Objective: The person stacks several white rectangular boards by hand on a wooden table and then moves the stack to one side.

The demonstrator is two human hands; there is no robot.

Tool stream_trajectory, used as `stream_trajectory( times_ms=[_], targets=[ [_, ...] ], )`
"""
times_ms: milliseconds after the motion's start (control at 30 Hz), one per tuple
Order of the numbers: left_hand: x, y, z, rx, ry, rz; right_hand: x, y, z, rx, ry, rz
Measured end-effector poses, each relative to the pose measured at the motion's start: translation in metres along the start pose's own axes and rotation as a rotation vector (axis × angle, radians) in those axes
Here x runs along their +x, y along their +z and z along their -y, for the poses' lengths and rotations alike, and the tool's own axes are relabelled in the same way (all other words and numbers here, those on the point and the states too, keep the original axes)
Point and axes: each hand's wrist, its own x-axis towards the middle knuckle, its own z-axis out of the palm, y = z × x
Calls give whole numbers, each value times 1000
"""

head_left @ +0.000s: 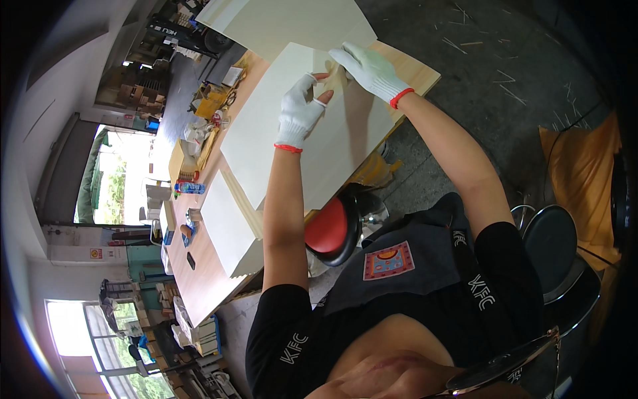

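Observation:
Both of my hands wear white knit gloves with red cuffs. They reach over a large white panel [266, 133] lying on the wooden table. My left hand [300, 110] has its thumb and forefinger bare at the tips and spread apart. Close beside those fingertips is a thin beige piece [337, 83]; its kind is unclear. My right hand [369, 70] lies over the upper side of that piece, fingers stretched out toward the left and its palm hidden. A broad shadow falls on the panel below it.
Another pale board [292, 26] lies at the far end. Nearer stands a stack of white panels [229, 223] on the wooden table [199, 292], with a bottle [191, 188] and a dark phone [191, 261] beside it. A red-topped stool [325, 226] stands against the table.

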Motion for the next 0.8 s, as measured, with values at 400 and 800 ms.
stream_trajectory(
  times_ms=[400,800],
  targets=[
    [0,0,-3,73,150,-101,3,-6,3,-120,24,67],
    [-1,2,-8,112,24,-31,1,6,-6,-69,-43,-99]
  ],
)
